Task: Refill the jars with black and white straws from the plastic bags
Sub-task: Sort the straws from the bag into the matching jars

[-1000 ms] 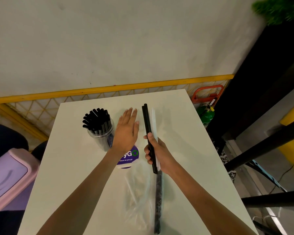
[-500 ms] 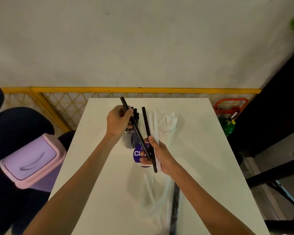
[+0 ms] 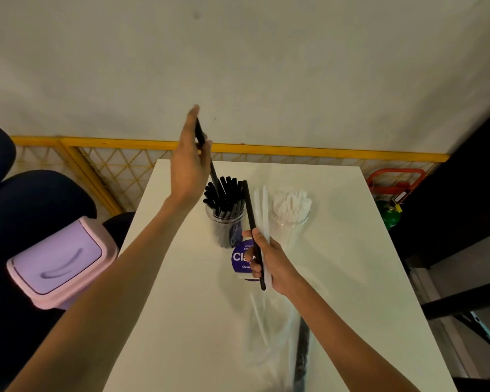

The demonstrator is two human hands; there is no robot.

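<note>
Pale wall filled the upper view, with a yellow mesh fence (image 3: 119, 168) along its foot and a white table (image 3: 351, 278) below it. Left of the table stood a lilac bin with a pink rim (image 3: 58, 263). On the table's near part lay clear plastic bags (image 3: 269, 335), one holding a dark bundle of straws, one with a few white ones.

Two clear jars stood side by side at the far middle: the black-straw jar (image 3: 224, 219), crowded, and the white-straw jar (image 3: 291, 213), also well filled. A purple-labelled tub (image 3: 242, 258) sat just in front of them.

The right hand (image 3: 269, 263) was clasped round one black straw and several white straws (image 3: 262, 210), held upright between the jars. The left hand (image 3: 189, 165) was raised above the black-straw jar, fingers extended, thumb pinning a single black straw (image 3: 213, 172) whose lower end was among the tops of those in the jar.

To finish this step well, I judged the straw should be steered down a gap among the others and released only once its tip was inside the rim. Pushing against packed straws could bend it or tip the jar.
</note>
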